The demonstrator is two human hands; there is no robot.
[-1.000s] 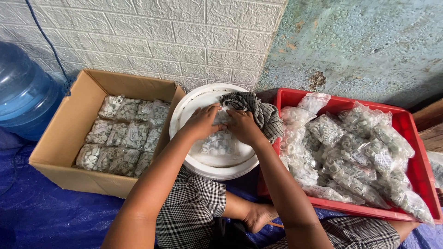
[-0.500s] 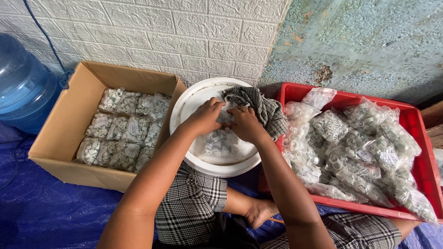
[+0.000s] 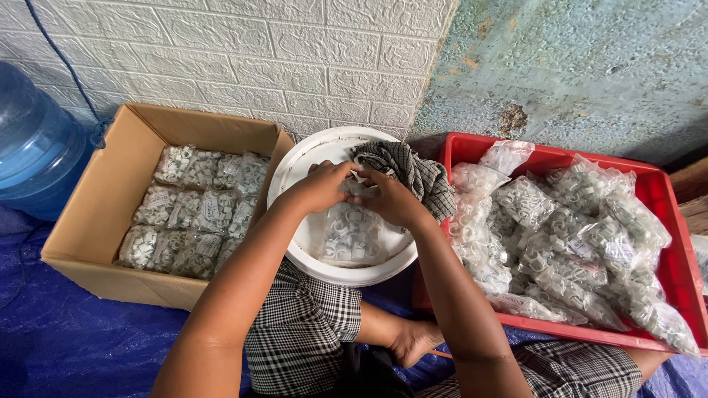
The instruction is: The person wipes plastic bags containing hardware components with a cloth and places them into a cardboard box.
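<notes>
A person is seen from above, seated cross-legged on a blue tarpaulin (image 3: 51,346) laid on the floor, facing a wall of white-painted brick. Both arms are stretched forward over a round white bucket (image 3: 291,177) set against the foot of the wall.

The left hand (image 3: 321,188) and the right hand (image 3: 391,200) are brought together at the far rim of the bucket, thumbs almost touching. Both are closed on the gathered neck of a clear plastic bag (image 3: 352,234) filled with small white ring-shaped parts; the body of the bag hangs down into the bucket. Compared with the views of a moment earlier, the hands have drawn closer and the bag's mouth is pinched tighter between them, which suggests, as a judgement, that the bag is being closed off rather than filled.

A grey checked cloth (image 3: 409,171) is draped over the bucket's right rim, just beside the right hand.

To the left, touching the bucket, an open cardboard box (image 3: 88,221) holds packed bags of the same parts, laid in neat rows. To the right, a red plastic tray (image 3: 675,273) is heaped with many more such bags in loose disorder. A blue water jug (image 3: 33,147) stands at the far left edge of the tarpaulin, beside the box.
</notes>
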